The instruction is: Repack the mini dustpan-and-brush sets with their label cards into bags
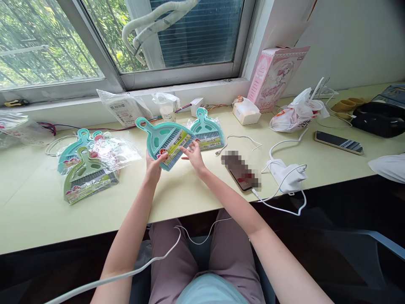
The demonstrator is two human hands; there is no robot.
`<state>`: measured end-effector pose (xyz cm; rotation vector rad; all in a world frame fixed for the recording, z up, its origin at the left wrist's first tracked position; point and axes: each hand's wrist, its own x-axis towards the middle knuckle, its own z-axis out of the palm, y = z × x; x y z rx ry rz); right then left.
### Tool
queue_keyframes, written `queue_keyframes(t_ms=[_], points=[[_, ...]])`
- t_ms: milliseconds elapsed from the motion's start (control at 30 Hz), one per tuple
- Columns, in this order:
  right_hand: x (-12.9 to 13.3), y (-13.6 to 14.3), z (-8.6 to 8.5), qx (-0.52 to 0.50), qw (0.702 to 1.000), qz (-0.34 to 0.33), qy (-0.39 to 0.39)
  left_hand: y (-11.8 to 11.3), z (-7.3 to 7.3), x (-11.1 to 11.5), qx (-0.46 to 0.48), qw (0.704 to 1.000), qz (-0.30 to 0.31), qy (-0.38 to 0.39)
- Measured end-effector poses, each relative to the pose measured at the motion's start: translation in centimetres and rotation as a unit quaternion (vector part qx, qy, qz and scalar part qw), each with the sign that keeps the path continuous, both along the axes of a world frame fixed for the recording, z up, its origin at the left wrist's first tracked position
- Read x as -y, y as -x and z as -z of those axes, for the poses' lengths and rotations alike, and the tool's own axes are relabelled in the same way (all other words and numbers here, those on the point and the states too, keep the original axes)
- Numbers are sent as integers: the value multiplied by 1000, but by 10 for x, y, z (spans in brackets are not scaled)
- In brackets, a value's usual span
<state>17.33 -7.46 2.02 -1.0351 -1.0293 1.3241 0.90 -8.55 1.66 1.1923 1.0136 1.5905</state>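
Observation:
A teal dustpan and brush set [169,141] with a yellow-green label is held up above the table, tilted, its looped handle to the upper left. My left hand [154,165] grips its lower left edge, thumb on the front. My right hand [193,155] is at its right side, fingers spread and touching the label. Just behind on the right lies another teal set [206,131] in clear plastic. To the left, a green set [90,177] in plastic lies partly over a teal set [68,154], beside crumpled clear wrapping [118,147].
On the table's right are a phone [241,171] with a cable, a white power strip [286,175], a second phone [338,142] and a plastic bag [294,114]. A tissue pack [247,110] and pink box [275,78] stand behind. A white cable [164,255] crosses my lap.

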Motion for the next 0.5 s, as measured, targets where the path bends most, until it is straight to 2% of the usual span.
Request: queue_keyframes(t_ms=[67, 100, 233, 333, 367, 433, 500], points=[[0, 3, 1, -60, 996, -70, 18, 1, -1, 1, -8, 1000, 16, 0], [0, 4, 2, -79, 993, -82, 28, 1, -1, 1, -14, 1000, 22, 1], [-2, 4, 5, -132, 988, -60, 57, 3, 1, -1, -43, 999, 30, 3], [-5, 0, 6, -139, 987, -42, 74, 13, 2, -5, -88, 995, 35, 6], [-6, -1, 6, -137, 987, -39, 75, 20, 2, -7, -118, 993, 16, 0], [-8, -3, 6, -130, 988, -36, 75, 37, 4, -12, -209, 974, -83, -25], [-9, -5, 7, -126, 989, -35, 74, 57, 10, -16, -326, 916, -230, -40]])
